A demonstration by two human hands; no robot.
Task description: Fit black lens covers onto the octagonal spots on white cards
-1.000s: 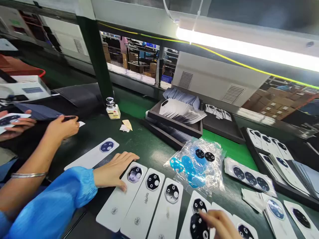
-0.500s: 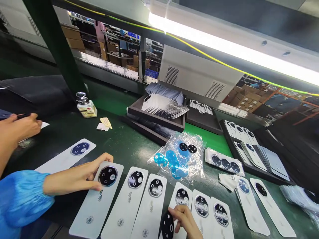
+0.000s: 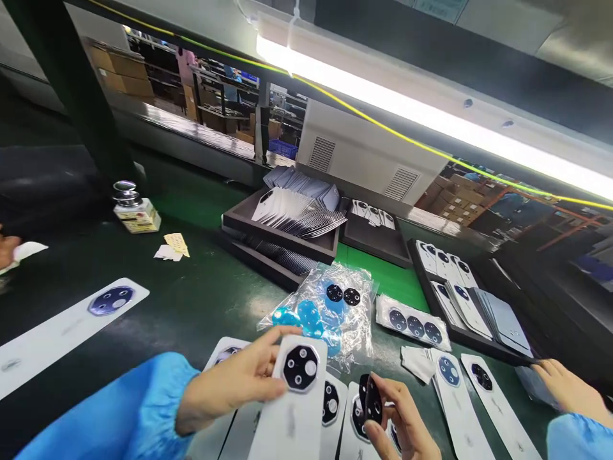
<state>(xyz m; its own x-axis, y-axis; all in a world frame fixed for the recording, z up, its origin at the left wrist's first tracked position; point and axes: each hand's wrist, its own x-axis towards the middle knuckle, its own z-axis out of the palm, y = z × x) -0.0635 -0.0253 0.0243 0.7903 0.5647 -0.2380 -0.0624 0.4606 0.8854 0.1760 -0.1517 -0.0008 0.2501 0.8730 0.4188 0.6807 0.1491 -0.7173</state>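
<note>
My left hand, in a blue sleeve, grips a white phone back cover by its left edge, thumb on the front beside the black octagonal camera area. To the right, my right hand pinches black camera lens covers with round holes, tilted on edge; they look like two stacked together. Beneath and between both hands lie more white back covers, partly hidden by the hands and the raised cover. Another back cover lies alone at the left.
Behind the hands is a clear plastic bag with blue film pieces and black lens covers. Dark trays hold fanned back covers. A bottle stands back left. Other people's hands appear at the far left and right edge.
My left hand has moved right with a back cover lifted over the row. My right hand has raised the black lens covers. A co-worker's hand has entered at the right.
</note>
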